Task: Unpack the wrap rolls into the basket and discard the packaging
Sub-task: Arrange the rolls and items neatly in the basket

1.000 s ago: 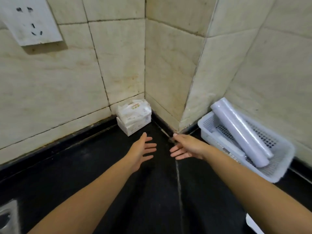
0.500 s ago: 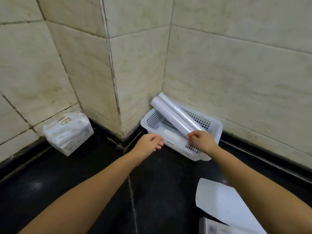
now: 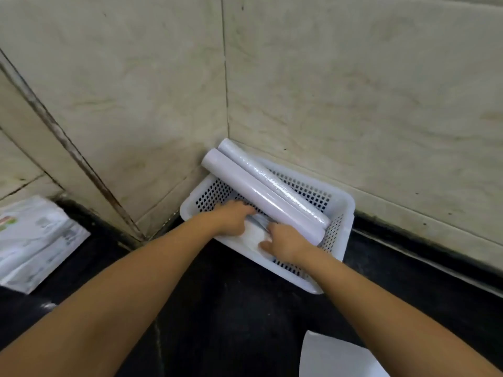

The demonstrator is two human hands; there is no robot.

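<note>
A white perforated basket point(image 3: 341, 213) stands on the black counter in the wall corner. Two long white wrap rolls point(image 3: 261, 190) lie side by side in it on a diagonal, their far ends sticking out over the far-left rim. Along the basket's near side lies a third, shiny white wrap roll point(image 3: 255, 234), blurred and mostly covered. My left hand point(image 3: 234, 217) curls over its left part. My right hand point(image 3: 284, 242) grips its right part, just in front of the long rolls.
A soft pack of tissues point(image 3: 35, 240) lies on the counter at the far left against the wall. A white sheet of packaging point(image 3: 332, 357) lies at the bottom right beside my right forearm. Tiled walls close in behind and to the left of the basket.
The view has swung right and closer to the basket. Both hands moved from the open counter to the basket rim and then down into it, onto the third roll.
</note>
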